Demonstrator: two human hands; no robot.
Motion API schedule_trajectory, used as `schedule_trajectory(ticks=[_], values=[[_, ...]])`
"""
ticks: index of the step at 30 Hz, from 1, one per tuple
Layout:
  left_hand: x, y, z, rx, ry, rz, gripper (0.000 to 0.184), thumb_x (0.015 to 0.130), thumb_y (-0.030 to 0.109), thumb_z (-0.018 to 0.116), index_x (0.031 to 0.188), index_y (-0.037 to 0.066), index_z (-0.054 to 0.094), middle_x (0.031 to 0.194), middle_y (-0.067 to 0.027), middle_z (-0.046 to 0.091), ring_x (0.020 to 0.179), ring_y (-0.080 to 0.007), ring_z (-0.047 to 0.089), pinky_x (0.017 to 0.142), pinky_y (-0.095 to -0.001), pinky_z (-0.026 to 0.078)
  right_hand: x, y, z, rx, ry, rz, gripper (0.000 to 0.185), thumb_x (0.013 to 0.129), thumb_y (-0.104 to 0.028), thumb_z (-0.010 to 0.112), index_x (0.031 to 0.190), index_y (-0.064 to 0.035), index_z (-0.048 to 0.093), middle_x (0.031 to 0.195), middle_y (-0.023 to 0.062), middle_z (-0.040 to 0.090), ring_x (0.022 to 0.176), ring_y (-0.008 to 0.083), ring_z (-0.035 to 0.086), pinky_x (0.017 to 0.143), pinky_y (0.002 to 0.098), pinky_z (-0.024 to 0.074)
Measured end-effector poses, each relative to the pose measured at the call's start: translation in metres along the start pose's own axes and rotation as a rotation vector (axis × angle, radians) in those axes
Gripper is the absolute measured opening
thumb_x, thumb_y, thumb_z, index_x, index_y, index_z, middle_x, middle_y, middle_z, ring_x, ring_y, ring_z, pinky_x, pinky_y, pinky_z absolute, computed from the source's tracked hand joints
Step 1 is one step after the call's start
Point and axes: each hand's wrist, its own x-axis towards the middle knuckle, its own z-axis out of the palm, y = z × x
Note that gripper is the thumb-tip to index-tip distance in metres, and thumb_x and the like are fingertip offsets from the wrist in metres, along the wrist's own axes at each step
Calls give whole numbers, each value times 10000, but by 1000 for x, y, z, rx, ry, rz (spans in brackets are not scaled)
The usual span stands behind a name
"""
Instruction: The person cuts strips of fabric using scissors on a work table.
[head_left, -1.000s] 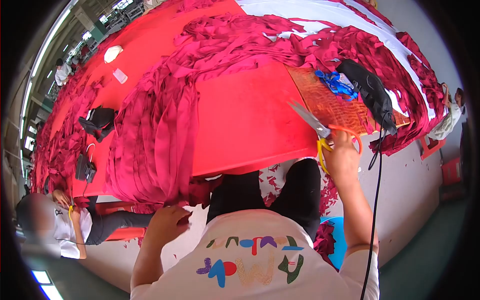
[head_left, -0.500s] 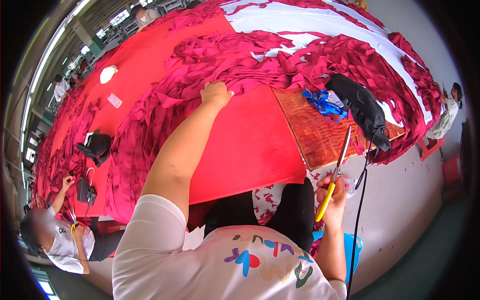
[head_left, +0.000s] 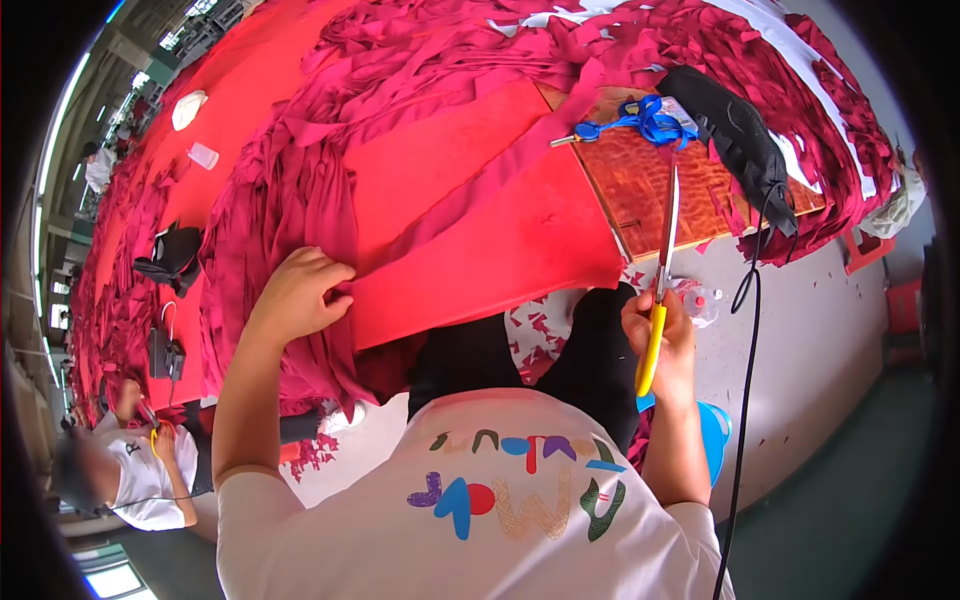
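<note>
Clasped in the right hand (head_left: pixel 664 338) is a pair of scissors (head_left: pixel 669 230), the fingers wrapped about its smooth yellow handle. Left hand (head_left: pixel 303 292) has thumb and forefinger drawn together at the near end of a long fabric strip (head_left: pixel 470 190); the exact pinch is partly covered by the fingers.

Material of the strip: woven-looking cloth, dark red, matt, flat and ribbon-like, with lightly wavy edges. It lies across the red sheet (head_left: pixel 480 255), which has a smooth surface with faint creases. Beside and beneath the left hand is a heap of similar strips (head_left: pixel 285 225), draped in long, overlapping folds over the table edge.

Scissors: slim, tapered metal blades with a bright sheen, seen nearly edge-on; whether they are parted cannot be determined. Their long axis runs almost straight away from the wearer, tips forward, passing in view across the wooden board (head_left: pixel 620 215). That board is glossy, reddish brown and strongly figured.

Orientation of the strip: its long axis runs diagonally, from the left hand forward and to the right, its far end near the blue lanyard (head_left: pixel 660 120). Right of the lanyard sits a black bag (head_left: pixel 735 135), elongated, with a mesh-like texture.
</note>
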Motion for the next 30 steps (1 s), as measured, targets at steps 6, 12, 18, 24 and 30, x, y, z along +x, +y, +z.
schedule_trajectory(ticks=[6, 12, 18, 24, 30], values=[[-1, 50, -19, 138, 4, -92, 448, 638, 260, 755, 1002, 34, 625, 935, -120, 635, 944, -298, 577, 894, -391, 449, -8, 3, 6, -39, -8, 23, 177, 779, 54, 579, 910, -6, 477, 824, 45, 555, 733, 88, 523, 684, 205, 448], [184, 81, 13, -323, 308, -27, 504, 775, 367, 711, 1144, 59, 562, 1164, -151, 570, 1082, -304, 555, 861, -400, 477, -2, 7, 8, -147, -10, 17, 176, 774, 32, 607, 913, -7, 506, 838, 53, 586, 738, 99, 545, 690, 225, 465], [262, 55, 68, -361, 157, -64, 391, 776, 260, 718, 1088, 48, 610, 1080, -133, 614, 1000, -284, 602, 839, -369, 481, -20, 10, -9, -104, 74, 85, 197, 777, 21, 646, 910, -15, 505, 843, 53, 593, 746, 98, 555, 690, 226, 468], [157, 59, 44, -1204, -132, -189, 151, 863, 101, 586, 976, 0, 594, 883, -39, 631, 839, -128, 588, 762, -270, 457, -23, 7, -17, -81, 51, 92, 205, 769, 23, 637, 915, -16, 499, 827, 39, 577, 726, 83, 536, 669, 215, 455], [97, 89, 33, -1486, -228, -152, 165, 884, 16, 500, 1043, 13, 545, 920, -22, 592, 860, -87, 554, 792, -238, 428, 26, -44, 39, -534, -134, -167, 470, 684, -107, 799, 1019, -20, 480, 764, -25, 445, 702, 62, 463, 616, 224, 415]])
